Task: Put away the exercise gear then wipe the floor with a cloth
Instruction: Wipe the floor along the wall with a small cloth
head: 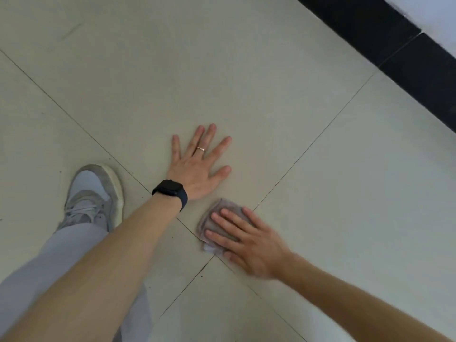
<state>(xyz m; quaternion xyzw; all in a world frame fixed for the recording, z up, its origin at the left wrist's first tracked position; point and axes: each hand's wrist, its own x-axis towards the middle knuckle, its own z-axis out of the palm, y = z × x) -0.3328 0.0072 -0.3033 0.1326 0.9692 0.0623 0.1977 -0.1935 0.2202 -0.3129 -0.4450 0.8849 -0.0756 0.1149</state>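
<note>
On a pale tiled floor (246, 82), seen from the head camera looking straight down, a person leans on both bare arms. The left hand (197, 169) lies flat, palm down, fingers straight and spread wide and holding nothing, just above the spot where four tiles meet. It wears a thin ring (200, 149) on one finger and a black watch (170, 191) on the wrist.

Just below and to the right of it, apart from it by a narrow strip of tile, the right hand (251, 245) presses a small crumpled grey-pink cloth (206, 223) onto the floor. Its fingers (227, 239) are straight and laid across the top of the cloth rather than curled around it. The cloth sits bunched under the fingers and palm, its edges showing at the fingertips and along the thumb side, and it lies right beside the crossing of the dark grout lines (74, 119), with one corner reaching the joint. The right hand and forearm are slightly blurred.

At left, a grey-and-white laced shoe (96, 196) stands on the neighbouring tile, toe pointing up the frame, with a light grey trouser leg (49, 262) running down from it behind the left forearm. Small dark specks dot the tiles along the grout near the shoe and the tile crossing. Across the upper right corner runs a broad black band (394, 45), and past it a strip of white wall (439, 16).
</note>
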